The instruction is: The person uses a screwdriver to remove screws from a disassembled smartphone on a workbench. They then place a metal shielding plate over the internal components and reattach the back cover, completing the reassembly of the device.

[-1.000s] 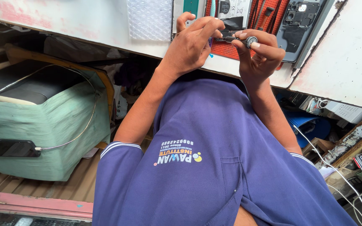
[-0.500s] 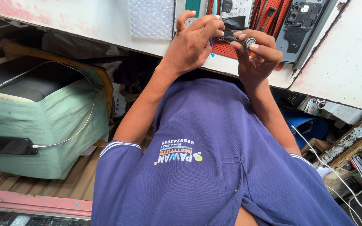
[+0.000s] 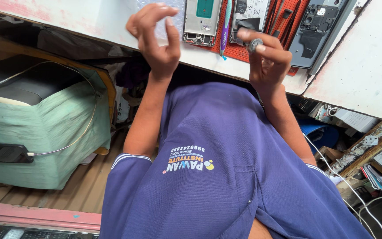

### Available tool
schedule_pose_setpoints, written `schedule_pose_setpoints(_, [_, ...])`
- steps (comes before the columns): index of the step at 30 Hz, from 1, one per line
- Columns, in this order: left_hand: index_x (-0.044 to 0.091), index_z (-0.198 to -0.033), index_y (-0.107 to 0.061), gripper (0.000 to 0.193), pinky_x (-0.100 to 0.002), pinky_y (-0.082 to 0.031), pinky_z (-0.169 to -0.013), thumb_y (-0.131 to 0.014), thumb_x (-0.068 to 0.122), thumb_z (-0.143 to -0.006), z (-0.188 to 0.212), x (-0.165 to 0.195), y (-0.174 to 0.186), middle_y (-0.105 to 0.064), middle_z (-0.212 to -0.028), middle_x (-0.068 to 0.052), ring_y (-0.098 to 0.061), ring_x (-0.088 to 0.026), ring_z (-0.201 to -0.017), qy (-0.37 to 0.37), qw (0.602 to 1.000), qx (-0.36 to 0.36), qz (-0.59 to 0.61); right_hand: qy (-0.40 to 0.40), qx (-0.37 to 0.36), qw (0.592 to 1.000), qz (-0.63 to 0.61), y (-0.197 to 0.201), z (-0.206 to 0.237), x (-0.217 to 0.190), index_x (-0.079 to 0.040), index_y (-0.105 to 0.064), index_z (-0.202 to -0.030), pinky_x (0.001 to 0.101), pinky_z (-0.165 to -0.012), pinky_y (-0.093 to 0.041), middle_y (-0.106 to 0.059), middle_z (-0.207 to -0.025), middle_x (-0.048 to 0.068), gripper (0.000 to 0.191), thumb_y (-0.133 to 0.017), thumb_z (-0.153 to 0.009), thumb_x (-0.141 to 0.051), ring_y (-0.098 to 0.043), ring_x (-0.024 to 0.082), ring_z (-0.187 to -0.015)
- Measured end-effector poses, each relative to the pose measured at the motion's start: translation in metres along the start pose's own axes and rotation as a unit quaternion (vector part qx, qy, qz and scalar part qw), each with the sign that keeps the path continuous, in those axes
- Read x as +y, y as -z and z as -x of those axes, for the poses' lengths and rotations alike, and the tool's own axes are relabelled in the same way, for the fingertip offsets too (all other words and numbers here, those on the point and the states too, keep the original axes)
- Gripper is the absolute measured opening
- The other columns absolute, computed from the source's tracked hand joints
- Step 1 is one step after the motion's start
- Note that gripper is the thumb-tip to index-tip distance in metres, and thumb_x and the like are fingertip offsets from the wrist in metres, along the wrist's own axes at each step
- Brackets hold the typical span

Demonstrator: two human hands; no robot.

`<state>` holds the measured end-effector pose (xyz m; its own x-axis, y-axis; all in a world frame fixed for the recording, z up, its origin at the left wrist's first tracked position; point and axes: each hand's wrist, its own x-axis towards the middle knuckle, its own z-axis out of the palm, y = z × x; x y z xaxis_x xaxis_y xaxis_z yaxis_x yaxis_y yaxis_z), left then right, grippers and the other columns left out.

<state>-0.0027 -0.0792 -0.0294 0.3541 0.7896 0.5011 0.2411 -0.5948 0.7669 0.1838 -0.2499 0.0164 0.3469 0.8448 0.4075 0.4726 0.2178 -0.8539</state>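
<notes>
the person's hands, which a moment ago were pressed together over the red mat, have drawn apart. the left hand [image 3: 155,40] now hangs in the air above the near edge of the white bench [image 3: 359,66], fingers curled loosely and holding nothing that can be seen. the right hand [image 3: 266,57] keeps a small round grey metal part [image 3: 255,44] pinched between thumb and fingertips, raised just off the red mat [image 3: 288,22]. judged from this, the joint two-handed work on the small piece has paused, and the part now rests with the right hand alone.

on the mat and beside it lie a stripped phone frame with a green patch [image 3: 202,22], a second opened phone part [image 3: 255,13], a dark phone back shell [image 3: 317,26], thin red-handled tools [image 3: 276,15] and a teal and purple toothbrush [image 3: 225,28] lying between the two phone pieces. a sheet of bubble wrap [image 3: 162,20] sits behind the left hand.

below the bench, at the person's left side, stands a box under a pale green cloth [image 3: 45,132] with a phone on a white cable [image 3: 3,152] against it. at the right side, white cables [image 3: 345,181] and stacked papers [image 3: 381,172] crowd the shelf. the toothbrush and frame lie close between the hands; nothing else blocks them.
</notes>
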Motion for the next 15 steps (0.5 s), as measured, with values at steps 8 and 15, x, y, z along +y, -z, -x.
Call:
schedule_pose_setpoints(8, [0.012,-0.129,-0.052,0.032,-0.038,-0.031,-0.115,-0.064,0.008,-0.099,0.010,-0.019,0.000,-0.063,-0.125,-0.002,-0.053,-0.021,-0.127,0.010,0.993,0.079,-0.082,0.011,-0.005,1.000,-0.001,0.000,-0.002,-0.002,-0.011,-0.039,-0.123,0.0426,-0.107,-0.058,-0.061,-0.126,0.019,0.036,-0.065,-0.108,0.007,-0.065,0.029,-0.122])
schedule_pose_setpoints(15, [0.012,-0.128,-0.053,0.031,-0.036,-0.029,-0.111,-0.064,0.010,-0.099,0.008,-0.016,0.000,-0.063,-0.125,-0.002,-0.053,-0.020,-0.127,0.022,0.993,0.072,-0.085,-0.015,-0.009,1.000,-0.026,-0.001,-0.001,-0.001,-0.011,-0.038,-0.121,0.0400,-0.100,-0.059,-0.062,-0.125,0.019,0.034,-0.065,-0.104,0.002,-0.067,0.031,-0.115])
